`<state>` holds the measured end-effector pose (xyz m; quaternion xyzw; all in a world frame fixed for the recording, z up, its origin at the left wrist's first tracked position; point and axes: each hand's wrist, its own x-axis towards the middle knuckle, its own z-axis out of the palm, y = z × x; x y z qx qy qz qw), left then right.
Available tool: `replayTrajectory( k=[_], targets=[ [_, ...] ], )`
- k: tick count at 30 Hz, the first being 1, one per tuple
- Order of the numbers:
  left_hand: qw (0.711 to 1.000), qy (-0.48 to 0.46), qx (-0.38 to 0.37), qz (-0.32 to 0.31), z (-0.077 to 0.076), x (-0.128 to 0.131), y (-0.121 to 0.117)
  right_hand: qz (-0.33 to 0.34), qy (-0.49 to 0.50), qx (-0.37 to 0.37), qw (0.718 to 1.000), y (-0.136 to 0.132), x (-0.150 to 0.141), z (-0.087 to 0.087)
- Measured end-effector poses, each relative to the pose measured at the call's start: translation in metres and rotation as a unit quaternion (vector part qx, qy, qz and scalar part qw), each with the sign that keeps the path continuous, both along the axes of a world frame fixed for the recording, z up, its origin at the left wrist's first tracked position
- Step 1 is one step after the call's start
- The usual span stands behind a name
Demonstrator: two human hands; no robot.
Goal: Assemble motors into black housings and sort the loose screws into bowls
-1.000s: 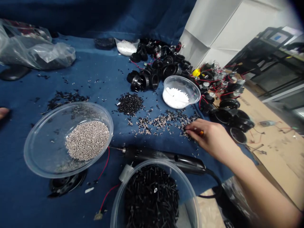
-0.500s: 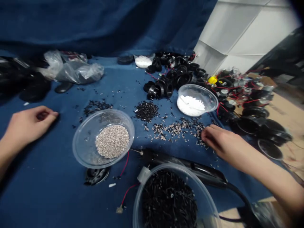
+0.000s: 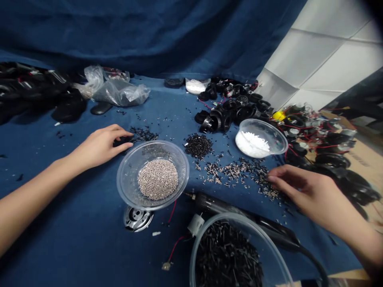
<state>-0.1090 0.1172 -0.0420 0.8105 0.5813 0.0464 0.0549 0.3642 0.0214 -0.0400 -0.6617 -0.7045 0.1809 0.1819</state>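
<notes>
My left hand (image 3: 103, 145) is open, thumb and fingers apart. Its fingertips reach the edge of a loose scatter of black screws (image 3: 145, 134), just left of a clear plastic bowl (image 3: 123, 179) that holds small silver screws (image 3: 158, 179). On the right, my right hand (image 3: 302, 191) has thumb and forefinger drawn together at the end of a spread of mixed silver and black screws (image 3: 233, 171). Whatever lies between those fingertips is too small to make out. A neat heap of short black screws (image 3: 198, 146) sits between the bowls.
A black electric screwdriver (image 3: 239, 215) lies behind a tub of black screws (image 3: 227, 255). A small motor (image 3: 196, 224) touches that tub. Farther off are a bowl of white parts (image 3: 253, 144), black housings (image 3: 221, 117), wired parts (image 3: 302, 119) and a plastic bag (image 3: 121, 93).
My left hand has moved right to the black screws, and its fingers have spread. The right hand stays at the mixed screws, its fingers slightly shifted. The whole view has swung a little left.
</notes>
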Motion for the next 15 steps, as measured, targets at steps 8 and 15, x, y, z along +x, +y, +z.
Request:
replayTrajectory(
  k=[8, 15],
  targets=[
    [0.997, -0.013, -0.025, 0.066, 0.004, 0.005, 0.013, -0.051, 0.285, -0.097, 0.952, -0.011, -0.022, 0.026],
    [0.989, 0.017, -0.109, 0.101, 0.012, 0.008, 0.028, -0.049, 0.372, -0.180, 0.909, -0.027, -0.027, 0.031]
  ],
)
